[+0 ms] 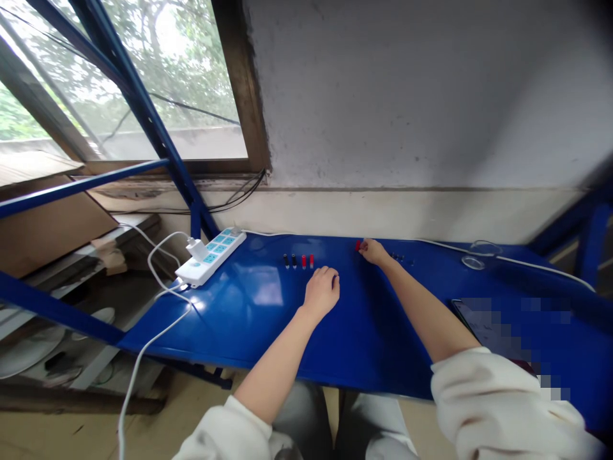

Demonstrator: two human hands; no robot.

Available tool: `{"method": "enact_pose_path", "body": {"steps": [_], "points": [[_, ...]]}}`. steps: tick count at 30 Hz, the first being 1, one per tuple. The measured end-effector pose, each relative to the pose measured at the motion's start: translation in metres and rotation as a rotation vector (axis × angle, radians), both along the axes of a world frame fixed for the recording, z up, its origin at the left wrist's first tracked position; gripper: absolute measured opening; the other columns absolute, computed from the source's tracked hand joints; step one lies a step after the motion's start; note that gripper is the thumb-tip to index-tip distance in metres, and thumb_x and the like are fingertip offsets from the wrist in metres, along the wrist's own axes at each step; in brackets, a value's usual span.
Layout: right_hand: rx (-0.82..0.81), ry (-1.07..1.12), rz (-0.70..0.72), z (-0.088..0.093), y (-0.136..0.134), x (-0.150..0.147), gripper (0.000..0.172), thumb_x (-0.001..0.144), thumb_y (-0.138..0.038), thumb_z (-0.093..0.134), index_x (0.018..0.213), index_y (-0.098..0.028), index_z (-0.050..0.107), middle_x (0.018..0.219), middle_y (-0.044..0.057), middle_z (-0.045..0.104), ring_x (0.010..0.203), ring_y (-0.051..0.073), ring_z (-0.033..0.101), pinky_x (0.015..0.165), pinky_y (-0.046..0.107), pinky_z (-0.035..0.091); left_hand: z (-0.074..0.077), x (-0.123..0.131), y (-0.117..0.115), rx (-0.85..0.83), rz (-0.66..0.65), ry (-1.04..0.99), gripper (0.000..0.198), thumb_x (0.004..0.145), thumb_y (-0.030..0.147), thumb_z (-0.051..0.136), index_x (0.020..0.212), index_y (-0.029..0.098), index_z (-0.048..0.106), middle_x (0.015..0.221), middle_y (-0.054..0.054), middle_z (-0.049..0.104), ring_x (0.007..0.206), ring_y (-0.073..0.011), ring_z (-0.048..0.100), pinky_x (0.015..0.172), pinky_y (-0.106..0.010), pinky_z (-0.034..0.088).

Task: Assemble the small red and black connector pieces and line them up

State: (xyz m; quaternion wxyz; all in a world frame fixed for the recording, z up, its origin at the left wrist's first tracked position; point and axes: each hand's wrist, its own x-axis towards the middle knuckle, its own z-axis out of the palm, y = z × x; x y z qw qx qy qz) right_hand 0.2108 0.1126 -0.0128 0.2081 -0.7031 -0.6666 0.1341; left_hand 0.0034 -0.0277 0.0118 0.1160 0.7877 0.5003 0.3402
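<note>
My right hand (372, 251) reaches to the far side of the blue table, its fingers pinched at a small red piece (357, 245). Part of that piece is hidden by the fingertips. My left hand (322, 292) rests palm down nearer to me, fingers loosely bent and apart from any object. Just beyond it, to the left, a short row of small cylinders stands on the table: two black cylinders (290, 260) and two red cylinders (307, 261), with paler lower ends. Several tiny metallic bits (400, 259) lie right of my right hand, partly behind the forearm.
A white power strip (211, 259) with a plugged-in adapter (195, 249) lies at the table's left end, its cable hanging over the edge. At right are a clear round object (473, 262), a white cable (541, 263) and a partly blurred phone-like device (488, 326). A wall borders the back.
</note>
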Motion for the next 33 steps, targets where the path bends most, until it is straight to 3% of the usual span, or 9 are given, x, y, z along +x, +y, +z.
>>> {"method": "enact_pose_path", "body": {"steps": [8, 12, 16, 19, 23, 33], "points": [[-0.100, -0.042, -0.030, 0.022, -0.018, 0.003, 0.019, 0.065, -0.019, 0.063, 0.083, -0.013, 0.063, 0.067, 0.009, 0.063, 0.065, 0.019, 0.060, 0.057, 0.028, 0.042, -0.012, -0.006, 0.011, -0.022, 0.180, 0.078, 0.041, 0.081, 0.027, 0.041, 0.118, 0.010, 0.047, 0.133, -0.018, 0.035, 0.123, -0.0314, 0.032, 0.098, -0.045, 0.031], [-0.060, -0.034, -0.094, 0.040, -0.055, -0.005, 0.027, 0.070, -0.025, 0.060, 0.093, -0.012, 0.063, 0.087, 0.016, 0.065, 0.082, 0.025, 0.061, 0.066, 0.032, 0.044, -0.019, -0.005, 0.018, -0.064, 0.201, 0.098, 0.046, 0.081, 0.029, 0.041, 0.119, 0.005, 0.045, 0.137, -0.022, 0.029, 0.126, -0.0332, 0.027, 0.101, -0.045, 0.028], [0.032, 0.105, 0.017, 0.050, -0.099, -0.026, 0.023, 0.074, -0.029, 0.056, 0.089, -0.016, 0.066, 0.085, 0.013, 0.066, 0.081, 0.024, 0.062, 0.068, 0.032, 0.044, -0.023, -0.004, 0.022, -0.090, 0.237, 0.131, 0.046, 0.080, 0.028, 0.042, 0.118, 0.002, 0.047, 0.136, -0.024, 0.028, 0.125, -0.0346, 0.030, 0.099, -0.044, 0.030], [0.116, 0.214, 0.111, 0.046, -0.119, -0.042, 0.024, 0.076, -0.032, 0.053, 0.090, -0.018, 0.066, 0.083, 0.010, 0.067, 0.077, 0.022, 0.062, 0.067, 0.031, 0.044, -0.024, -0.003, 0.025, -0.096, 0.239, 0.145, 0.045, 0.080, 0.027, 0.042, 0.116, 0.002, 0.048, 0.135, -0.025, 0.031, 0.121, -0.0334, 0.036, 0.098, -0.043, 0.032], [0.149, 0.253, 0.189, 0.030, -0.123, -0.052, 0.023, 0.077, -0.032, 0.051, 0.089, -0.020, 0.065, 0.083, 0.007, 0.067, 0.077, 0.020, 0.061, 0.069, 0.030, 0.044, -0.023, -0.003, 0.025, -0.101, 0.220, 0.123, 0.044, 0.079, 0.025, 0.042, 0.116, 0.001, 0.049, 0.134, -0.024, 0.033, 0.121, -0.0322, 0.037, 0.098, -0.042, 0.033], [0.207, 0.252, 0.131, 0.012, -0.122, -0.062, 0.025, 0.081, -0.029, 0.041, 0.084, -0.018, 0.063, 0.084, 0.007, 0.064, 0.075, 0.017, 0.057, 0.069, 0.028, 0.041, -0.016, 0.007, 0.012, -0.114, 0.005, -0.098, 0.032, 0.083, 0.027, 0.038, 0.098, 0.012, 0.063, 0.120, -0.013, 0.052, 0.112, -0.0235, 0.047, 0.097, -0.036, 0.036]]}}
